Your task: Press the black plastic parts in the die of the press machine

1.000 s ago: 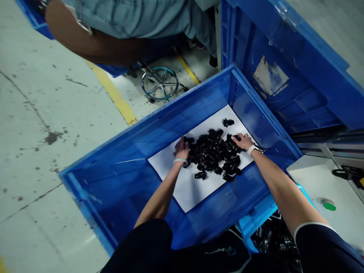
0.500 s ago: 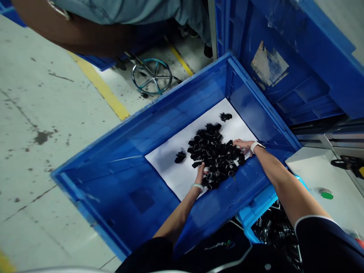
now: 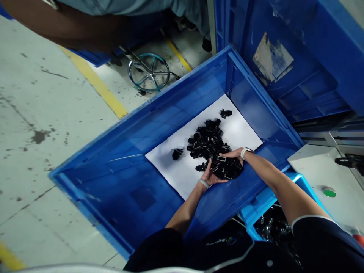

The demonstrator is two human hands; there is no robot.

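Note:
My left hand [image 3: 209, 176] and my right hand [image 3: 234, 153] are cupped around a heap of small black plastic parts [image 3: 229, 169], pressing it from two sides. Some parts in the heap show pale rectangular outlines. Part of my fingers is hidden under and behind it. Beyond my hands lies a loose pile of the same black parts [image 3: 205, 139] on a white sheet [image 3: 241, 131]. One stray black part [image 3: 177, 153] rests left of the pile, another [image 3: 226, 113] at its far side. All this sits inside a large blue crate [image 3: 113, 167].
A light blue bin [image 3: 302, 182] holding black parts stands against my body at right. Beside it is a pale surface with a green round spot [image 3: 329, 192]. Tall blue crates [image 3: 307, 49] rise behind. A seated person [image 3: 136, 7] and a wheeled stool base [image 3: 149, 72] are beyond.
My hands have come closer together, gathering the near part of the pile between them. My right hand moved left and nearer to me; the parts there are now bunched up.

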